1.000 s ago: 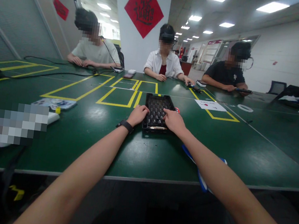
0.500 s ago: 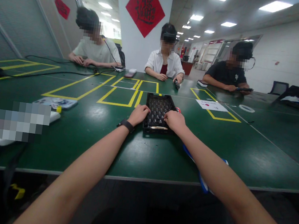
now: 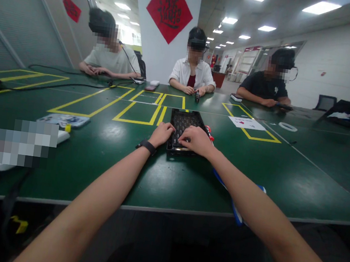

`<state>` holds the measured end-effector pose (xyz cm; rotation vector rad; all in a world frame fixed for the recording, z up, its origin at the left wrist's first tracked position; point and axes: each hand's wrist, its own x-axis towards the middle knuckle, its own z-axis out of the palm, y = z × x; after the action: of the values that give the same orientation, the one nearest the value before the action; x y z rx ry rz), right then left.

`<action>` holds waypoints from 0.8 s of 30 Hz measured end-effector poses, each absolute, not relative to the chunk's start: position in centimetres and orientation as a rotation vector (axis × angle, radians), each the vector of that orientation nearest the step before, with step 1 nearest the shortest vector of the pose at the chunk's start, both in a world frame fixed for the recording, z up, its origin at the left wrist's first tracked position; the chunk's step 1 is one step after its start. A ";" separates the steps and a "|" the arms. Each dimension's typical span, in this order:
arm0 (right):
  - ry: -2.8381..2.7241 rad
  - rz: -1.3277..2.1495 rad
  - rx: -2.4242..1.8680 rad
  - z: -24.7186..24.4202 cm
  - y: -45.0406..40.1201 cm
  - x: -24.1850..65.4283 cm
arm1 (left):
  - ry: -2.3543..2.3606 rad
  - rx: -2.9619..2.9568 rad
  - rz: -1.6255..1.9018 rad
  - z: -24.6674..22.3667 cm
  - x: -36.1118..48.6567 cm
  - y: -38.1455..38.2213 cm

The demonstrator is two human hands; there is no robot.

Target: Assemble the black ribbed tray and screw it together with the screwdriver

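A black open case (image 3: pixel 184 126) with many small metallic pieces in rows lies on the green table in front of me. My left hand (image 3: pixel 162 133), with a dark band at the wrist, is closed on the case's left rim. My right hand (image 3: pixel 198 140) is over the lower right part of the case, its thumb and fingers pinched together; anything between them is too small to make out. Just right of the case, a red and white object (image 3: pixel 209 132) is partly hidden behind my right hand.
A blue and white object (image 3: pixel 237 212) lies under my right forearm at the table edge. White paper (image 3: pixel 247 123) and a tape roll (image 3: pixel 287 127) lie right. A patterned box (image 3: pixel 63 119) lies left. Three people sit across the table (image 3: pixel 106 182).
My right hand has moved left over the case, uncovering more of the red and white object. Across the table, the middle person's hands and dark tool have shifted left. My left hand stays put.
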<state>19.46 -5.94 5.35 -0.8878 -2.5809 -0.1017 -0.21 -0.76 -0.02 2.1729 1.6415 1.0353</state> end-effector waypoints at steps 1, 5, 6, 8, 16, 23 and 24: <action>-2.600 -0.085 -0.845 5.3 -6.0 19.3 | 1.641 2.175 1.038 0.0 -0.2 -0.8; -2.639 -0.046 -0.764 5.1 -6.1 19.1 | 1.638 2.202 1.037 -0.1 -0.2 -0.6; -2.645 -0.047 -0.764 5.1 -6.1 19.1 | 1.640 2.206 1.038 -0.2 -0.2 -0.6; -2.662 -0.058 -0.762 5.1 -6.2 19.0 | 1.642 2.207 1.043 -0.2 -0.2 -0.6; -2.710 -0.156 -0.736 5.4 -6.4 18.9 | 1.650 2.192 1.034 -0.2 -0.2 -0.6; -2.721 -0.204 -0.683 5.5 -6.3 18.9 | 1.664 2.188 1.033 -0.2 -0.2 -0.6; -2.725 -0.201 -0.672 5.5 -6.3 18.9 | 1.662 2.184 1.034 -0.2 -0.2 -0.5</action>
<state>18.92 -6.29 5.50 -0.6722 -2.7253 -0.2012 -0.18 -0.54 -0.18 2.1843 1.6620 1.0341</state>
